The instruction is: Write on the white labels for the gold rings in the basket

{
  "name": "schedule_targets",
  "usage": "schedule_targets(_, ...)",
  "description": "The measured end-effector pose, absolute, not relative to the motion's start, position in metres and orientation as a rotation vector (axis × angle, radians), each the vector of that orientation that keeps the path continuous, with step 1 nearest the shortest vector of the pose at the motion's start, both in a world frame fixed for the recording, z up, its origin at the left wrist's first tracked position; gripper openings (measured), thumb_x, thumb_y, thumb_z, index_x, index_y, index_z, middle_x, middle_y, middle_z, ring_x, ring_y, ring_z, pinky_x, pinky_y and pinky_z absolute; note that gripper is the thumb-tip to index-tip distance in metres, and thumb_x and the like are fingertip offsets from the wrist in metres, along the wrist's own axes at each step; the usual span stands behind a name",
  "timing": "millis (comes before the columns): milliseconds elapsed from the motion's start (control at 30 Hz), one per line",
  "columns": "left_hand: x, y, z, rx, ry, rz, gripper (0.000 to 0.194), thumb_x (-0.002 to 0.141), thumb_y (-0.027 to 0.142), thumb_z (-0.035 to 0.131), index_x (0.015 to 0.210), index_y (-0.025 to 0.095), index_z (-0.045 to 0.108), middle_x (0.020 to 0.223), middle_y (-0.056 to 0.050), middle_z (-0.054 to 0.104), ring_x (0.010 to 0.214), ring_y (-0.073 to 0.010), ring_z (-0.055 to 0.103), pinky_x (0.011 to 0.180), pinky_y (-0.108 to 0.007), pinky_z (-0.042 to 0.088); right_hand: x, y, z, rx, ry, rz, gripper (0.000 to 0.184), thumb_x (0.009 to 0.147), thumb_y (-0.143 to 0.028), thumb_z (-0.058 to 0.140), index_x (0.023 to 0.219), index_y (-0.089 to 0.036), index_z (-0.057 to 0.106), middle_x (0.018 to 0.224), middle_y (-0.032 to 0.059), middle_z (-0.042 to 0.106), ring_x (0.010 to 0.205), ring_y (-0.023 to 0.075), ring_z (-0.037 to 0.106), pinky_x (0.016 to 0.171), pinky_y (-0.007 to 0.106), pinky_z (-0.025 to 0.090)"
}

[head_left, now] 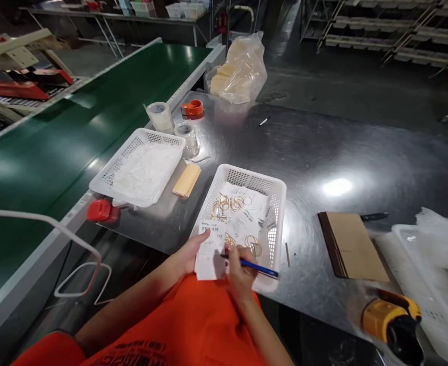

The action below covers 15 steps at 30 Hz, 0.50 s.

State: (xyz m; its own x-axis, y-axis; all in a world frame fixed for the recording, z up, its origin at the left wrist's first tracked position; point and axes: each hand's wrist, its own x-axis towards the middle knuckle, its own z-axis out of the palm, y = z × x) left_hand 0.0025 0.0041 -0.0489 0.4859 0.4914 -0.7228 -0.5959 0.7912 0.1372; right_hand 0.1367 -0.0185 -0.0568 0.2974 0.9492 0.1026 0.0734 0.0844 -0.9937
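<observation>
My left hand [190, 252] is closed around a stack of white printed labels [211, 256] with a barcode near the top. In my right hand [242, 269] is a blue pen [260, 268], its tip end at the right edge of the labels. Both hands are at the near edge of a white perforated basket [279, 195]. Inside that basket lie more printed papers [243, 223] and several yellow rubber bands [227, 203]. Whether the pen tip touches the paper I cannot tell.
Left of the basket are a folded tan bundle [187, 180], a white tray [144, 198] of clear plastic, tape rolls [160, 117] and a red tape dispenser [102, 210]. A green conveyor [105, 101] runs behind. Brown cardboard [355, 246] and a yellow-black device [386, 317] are at right.
</observation>
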Motion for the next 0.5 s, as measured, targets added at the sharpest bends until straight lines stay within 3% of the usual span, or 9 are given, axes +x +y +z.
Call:
schedule_targets(67,-0.006,0.004,-0.052,-0.13,0.892,0.703,0.053,0.094,0.044,0.035,0.114,0.0,0.058,0.081,-0.017,0.071,0.074,-0.0246,0.069,0.079,-0.036,0.05,0.153,-0.004,-0.066,-1.359,-0.946,0.837,0.023,0.087,-0.04,0.051,0.078,-0.019,0.054,0.066,-0.0015,0.057,0.051,0.0106,0.049,0.051,0.024,0.039)
schedule_targets(133,-0.015,0.004,-0.054,-0.147,0.971,0.739,0.05,0.094,0.043,0.036,0.111,0.001,0.058,0.081,-0.016,0.071,0.076,-0.0244,0.069,0.078,-0.035,0.051,0.173,0.017,-0.08,-1.468,-0.991,0.888,0.032,0.092,-0.044,0.039,0.109,-0.019,0.051,0.081,0.0022,0.063,0.052,0.0111,0.052,0.05,0.024,0.039)
schedule_targets(167,-0.019,0.004,-0.055,-0.159,0.997,0.754,0.049,0.094,0.042,0.037,0.11,0.002,0.059,0.082,-0.016,0.071,0.078,-0.0243,0.069,0.079,-0.035,0.051,0.182,0.029,-0.089,-1.573,-1.144,0.907,0.036,0.094,-0.043,0.033,0.114,-0.018,0.05,0.08,0.003,0.063,0.055,0.0127,0.055,0.052,0.024,0.04)
schedule_targets(233,-0.023,0.003,-0.055,-0.176,1.024,0.773,0.046,0.093,0.041,0.039,0.109,0.003,0.059,0.084,-0.016,0.071,0.081,-0.0249,0.069,0.078,-0.036,0.052,0.198,0.053,-0.107,-1.808,-1.696,0.813,0.033,0.094,-0.035,0.032,0.105,-0.017,0.056,0.078,0.0052,0.065,0.066,0.0166,0.059,0.058,0.026,0.04)
schedule_targets(333,-0.023,0.003,-0.053,-0.192,1.031,0.781,0.046,0.093,0.041,0.04,0.108,0.003,0.06,0.086,-0.017,0.071,0.084,-0.0268,0.069,0.076,-0.037,0.053,0.207,0.081,-0.128,-1.857,-2.017,0.739,0.016,0.081,-0.016,0.049,0.09,-0.018,0.063,0.087,0.0083,0.067,0.086,0.0213,0.06,0.072,0.029,0.04)
schedule_targets(433,-0.019,0.003,-0.051,-0.226,0.999,0.776,0.047,0.093,0.044,0.04,0.108,0.003,0.06,0.088,-0.018,0.071,0.088,-0.0274,0.069,0.081,-0.039,0.053,0.205,0.093,-0.139,-1.938,-2.036,0.638,0.031,0.072,-0.002,0.046,0.095,-0.014,0.062,0.105,0.0169,0.063,0.106,0.0273,0.053,0.085,0.035,0.036)
schedule_targets(500,-0.018,0.004,-0.052,-0.24,1.003,0.778,0.047,0.093,0.044,0.04,0.108,0.004,0.059,0.09,-0.018,0.071,0.089,-0.0273,0.069,0.083,-0.04,0.052,0.203,0.094,-0.143,-2.031,-2.0,0.555,0.033,0.073,0.0,0.041,0.098,-0.009,0.06,0.105,0.0236,0.06,0.108,0.0323,0.05,0.087,0.042,0.034)
